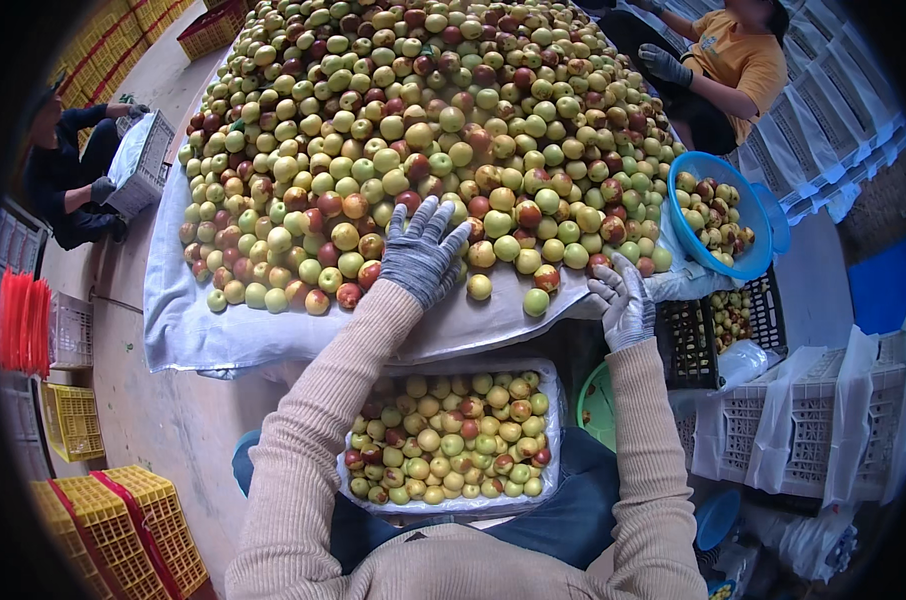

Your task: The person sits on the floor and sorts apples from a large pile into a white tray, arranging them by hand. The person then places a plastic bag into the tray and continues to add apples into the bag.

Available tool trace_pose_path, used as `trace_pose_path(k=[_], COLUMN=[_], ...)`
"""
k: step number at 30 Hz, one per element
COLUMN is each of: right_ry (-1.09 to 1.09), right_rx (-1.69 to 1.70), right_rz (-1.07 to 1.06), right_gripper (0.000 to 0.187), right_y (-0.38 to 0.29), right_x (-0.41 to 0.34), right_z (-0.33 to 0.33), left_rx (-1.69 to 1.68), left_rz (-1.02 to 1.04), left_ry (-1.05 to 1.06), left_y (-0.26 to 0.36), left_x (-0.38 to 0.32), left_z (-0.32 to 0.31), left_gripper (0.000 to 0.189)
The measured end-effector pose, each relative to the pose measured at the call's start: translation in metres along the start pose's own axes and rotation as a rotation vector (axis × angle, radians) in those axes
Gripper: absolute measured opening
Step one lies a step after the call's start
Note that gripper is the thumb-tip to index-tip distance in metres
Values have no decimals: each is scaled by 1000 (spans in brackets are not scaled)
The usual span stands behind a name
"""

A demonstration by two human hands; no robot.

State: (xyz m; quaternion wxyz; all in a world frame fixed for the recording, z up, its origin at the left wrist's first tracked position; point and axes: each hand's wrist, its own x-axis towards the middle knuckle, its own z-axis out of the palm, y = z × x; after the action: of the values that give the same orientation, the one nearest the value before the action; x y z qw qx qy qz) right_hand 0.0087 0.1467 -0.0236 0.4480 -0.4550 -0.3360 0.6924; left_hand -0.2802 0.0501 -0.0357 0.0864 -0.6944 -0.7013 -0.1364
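A broad heap of green and reddish-brown jujubes (393, 150) covers the cloth-lined table in front of me. My left hand (424, 253), in a grey knit glove, rests on the near part of the heap with fingers spread, touching fruit. My right hand (625, 304), gloved too, is at the table's near right edge, its fingers loosely bent and apart beside a few jujubes; nothing shows in it. Below, between my knees, sits a crate (554, 450) lined with white plastic and filled with a layer of jujubes (449, 442).
A blue basin (678, 202) of jujubes stands at the table's right corner, above a black crate (689, 337). Grey crates with white liners (805, 435) are stacked at right. Yellow crates (122, 525) stand at lower left. Two people work nearby, one at each side.
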Motion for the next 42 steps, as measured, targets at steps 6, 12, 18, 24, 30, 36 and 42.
trace_pose_path(k=[6,12,18,24,30,36,42], right_ry=[-217,-187,-344,-464,-829,-879,-941], right_rx=[-584,-1199,-1243,-1317,119,448,381], right_rz=[-442,-963,-716,-669,150,287,137], right_gripper=[32,33,50,58,55,58,59], right_y=[24,35,44,50,37,35,45], right_x=[64,103,127,148,128,83,57], right_z=[82,150,259,280,239,217,200], left_rx=[86,78,12,-3,-72,-77,-31], left_rz=[-175,-398,-442,-447,-471,-461,-442], left_ry=[111,195,193,163,189,190,199], left_y=[-50,-104,-106,-107,-105,-105,-104], left_x=[11,-9,-7,-6,-4,-2,-5], left_z=[4,-4,-4,-3,-9,-9,-4], left_gripper=[25,23,35,36,32,30,33])
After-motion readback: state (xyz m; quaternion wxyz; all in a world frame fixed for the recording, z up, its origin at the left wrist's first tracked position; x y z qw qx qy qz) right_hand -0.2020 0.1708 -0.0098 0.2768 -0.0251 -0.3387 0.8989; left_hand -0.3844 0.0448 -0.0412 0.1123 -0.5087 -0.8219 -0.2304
